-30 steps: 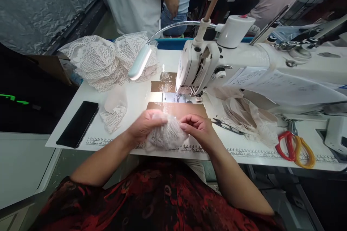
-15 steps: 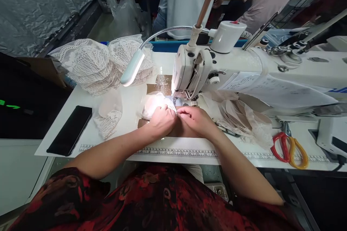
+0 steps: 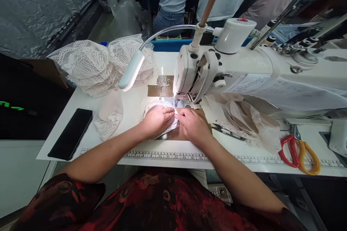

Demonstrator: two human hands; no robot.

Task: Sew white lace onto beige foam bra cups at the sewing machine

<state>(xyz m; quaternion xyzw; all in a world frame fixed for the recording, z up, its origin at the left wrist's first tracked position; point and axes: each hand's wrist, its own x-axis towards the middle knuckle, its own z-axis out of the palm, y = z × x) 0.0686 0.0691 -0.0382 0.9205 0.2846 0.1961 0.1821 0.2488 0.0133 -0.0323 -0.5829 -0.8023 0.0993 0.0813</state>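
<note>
My left hand [image 3: 157, 120] lies on a small white lace piece [image 3: 171, 127], fingers curled down and pressing it onto the table just in front of the needle of the white sewing machine [image 3: 206, 68]. My right hand [image 3: 193, 124] pinches the right edge of the same lace piece beside the presser foot. Both hands touch each other at the fingertips. Most of the lace is hidden beneath my hands.
A pile of white lace cups [image 3: 97, 65] sits at the back left, a loose lace piece [image 3: 110, 122] and a black phone [image 3: 71, 133] at the left. Beige fabric pieces [image 3: 249, 119], small snips [image 3: 226, 131] and red-and-yellow scissors [image 3: 298, 149] lie to the right. People stand behind the table.
My hands carried the lace piece from the table's front edge forward to the machine's needle and now hold it flat there.
</note>
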